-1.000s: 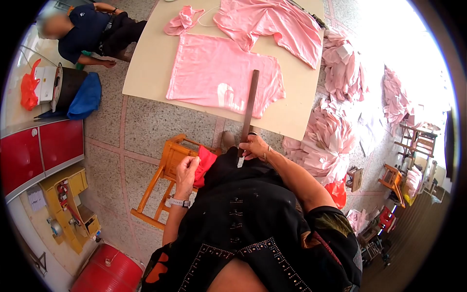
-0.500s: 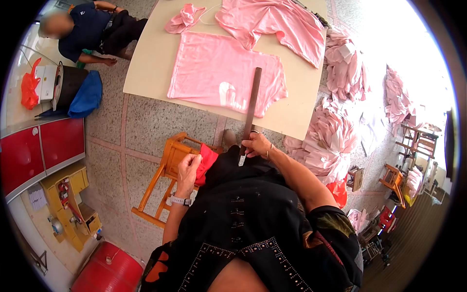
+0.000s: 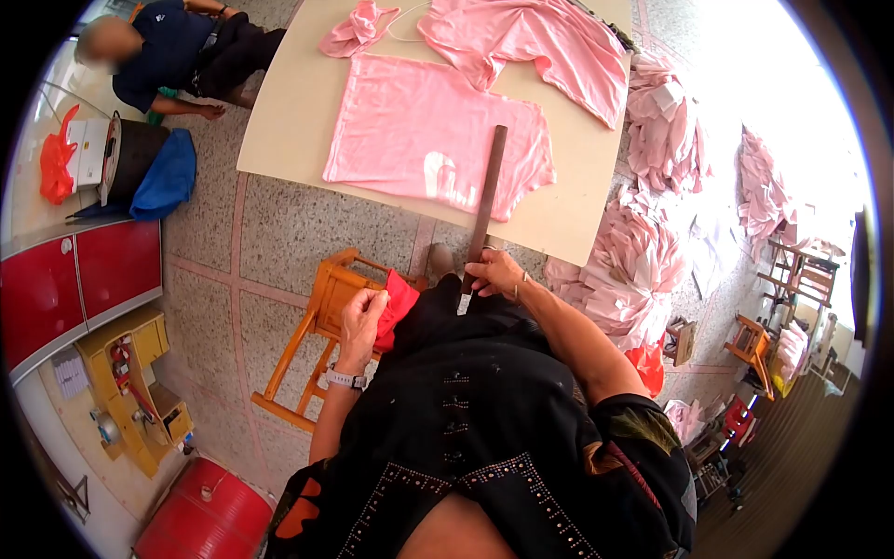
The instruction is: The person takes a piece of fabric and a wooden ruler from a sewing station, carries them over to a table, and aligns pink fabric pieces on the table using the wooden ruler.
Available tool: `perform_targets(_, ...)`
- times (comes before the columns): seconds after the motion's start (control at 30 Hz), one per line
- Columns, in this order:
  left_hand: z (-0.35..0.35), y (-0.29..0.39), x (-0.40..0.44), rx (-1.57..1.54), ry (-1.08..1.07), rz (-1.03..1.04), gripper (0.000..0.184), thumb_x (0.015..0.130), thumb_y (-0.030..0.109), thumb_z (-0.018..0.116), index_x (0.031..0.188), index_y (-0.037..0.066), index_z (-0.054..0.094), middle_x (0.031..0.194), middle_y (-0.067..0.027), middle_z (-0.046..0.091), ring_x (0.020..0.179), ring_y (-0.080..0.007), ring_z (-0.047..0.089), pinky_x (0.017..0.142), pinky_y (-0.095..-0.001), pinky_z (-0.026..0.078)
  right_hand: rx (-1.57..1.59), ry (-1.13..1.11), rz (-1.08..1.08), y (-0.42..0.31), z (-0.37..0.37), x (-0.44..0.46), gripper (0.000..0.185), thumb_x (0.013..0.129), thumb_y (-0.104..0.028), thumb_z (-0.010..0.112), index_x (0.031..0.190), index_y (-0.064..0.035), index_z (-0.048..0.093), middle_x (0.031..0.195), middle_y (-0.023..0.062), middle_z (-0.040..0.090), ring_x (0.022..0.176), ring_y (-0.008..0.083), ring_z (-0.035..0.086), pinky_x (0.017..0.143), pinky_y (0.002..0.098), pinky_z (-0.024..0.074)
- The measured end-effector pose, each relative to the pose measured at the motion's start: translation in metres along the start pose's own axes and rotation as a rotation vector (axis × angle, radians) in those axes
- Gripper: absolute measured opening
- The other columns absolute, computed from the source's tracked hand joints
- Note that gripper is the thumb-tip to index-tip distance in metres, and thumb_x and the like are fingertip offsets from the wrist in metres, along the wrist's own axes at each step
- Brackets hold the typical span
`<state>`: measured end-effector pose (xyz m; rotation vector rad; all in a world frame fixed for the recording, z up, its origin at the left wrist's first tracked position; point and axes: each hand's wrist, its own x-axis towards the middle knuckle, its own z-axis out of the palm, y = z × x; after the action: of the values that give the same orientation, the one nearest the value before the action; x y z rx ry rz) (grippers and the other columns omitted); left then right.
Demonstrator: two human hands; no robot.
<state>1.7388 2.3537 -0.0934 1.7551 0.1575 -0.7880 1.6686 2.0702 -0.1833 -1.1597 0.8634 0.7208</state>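
Observation:
My left hand (image 3: 361, 324), with a watch at the wrist, has its fingers closed on a piece of red cloth (image 3: 400, 300) above my lap. In my right hand (image 3: 498, 273) is a long, flat, dark brown stick (image 3: 489, 186) with a pale end near my lap. My fingers wrap it close to that end, and its far part reaches over the table edge. Beneath its tip lies a flat pink shirt piece (image 3: 400, 130) with a white print. A second pink garment (image 3: 535, 56) and a crumpled pink cloth (image 3: 351, 30) lie farther back.
The beige table (image 3: 289, 121) is in front of me. A wooden stool (image 3: 326, 298) stands left of my legs. Heaps of pink cloth (image 3: 619, 261) lie on the floor to the right. A person (image 3: 172, 56) is at the far left, near a black pot (image 3: 135, 154). A red drum (image 3: 205, 508) stands at lower left.
The view has shifted very slightly. Both hands keep their holds, and the stick stays at nearly the same slant over the shirt piece.

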Motion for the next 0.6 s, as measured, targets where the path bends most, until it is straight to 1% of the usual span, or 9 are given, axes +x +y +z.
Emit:
perform_targets(0.2,-0.001,-0.002,-0.001,-0.02,-0.001,0.013,0.024,0.098,0.024,0.062,0.09,0.001,0.064,0.08,0.0032,0.059,0.075,-0.0039,0.05,0.067,-0.0223,0.043,-0.02,0.019,-0.011,-0.001,-0.002,0.0,0.026,0.092,-0.021,0.068,0.11,-0.0021,0.063,0.095,0.0054,0.066,0.07,0.0119,0.06,0.052,0.0236,0.0525)
perform_targets(0.33,-0.001,-0.003,-0.002,-0.018,0.001,0.008,0.024,0.098,0.023,0.062,0.09,0.0,0.064,0.081,0.0029,0.06,0.075,-0.0041,0.05,0.067,-0.0223,0.043,-0.028,0.025,-0.016,-0.002,-0.002,-0.003,0.025,0.093,-0.022,0.068,0.106,-0.002,0.064,0.092,0.0047,0.065,0.07,0.0115,0.06,0.051,0.0235,0.0508)
perform_targets(0.43,-0.002,-0.013,0.0,-0.077,-0.001,-0.005,0.024,0.098,0.023,0.062,0.09,0.0,0.064,0.081,0.0027,0.06,0.075,-0.0043,0.05,0.067,-0.0224,0.044,-0.019,0.018,-0.033,-0.003,-0.002,-0.006,0.024,0.093,-0.022,0.068,0.104,-0.002,0.064,0.09,0.0041,0.065,0.069,0.0113,0.059,0.05,0.0235,0.0503)
perform_targets(0.6,-0.003,-0.014,-0.001,-0.054,-0.004,0.007,0.025,0.098,0.024,0.063,0.09,0.001,0.064,0.081,0.0026,0.06,0.076,-0.0043,0.051,0.068,-0.0226,0.044,-0.005,0.01,-0.042,0.0,-0.002,-0.006,0.022,0.093,-0.022,0.068,0.102,-0.0022,0.063,0.088,0.0039,0.064,0.068,0.0113,0.059,0.05,0.0237,0.0501)
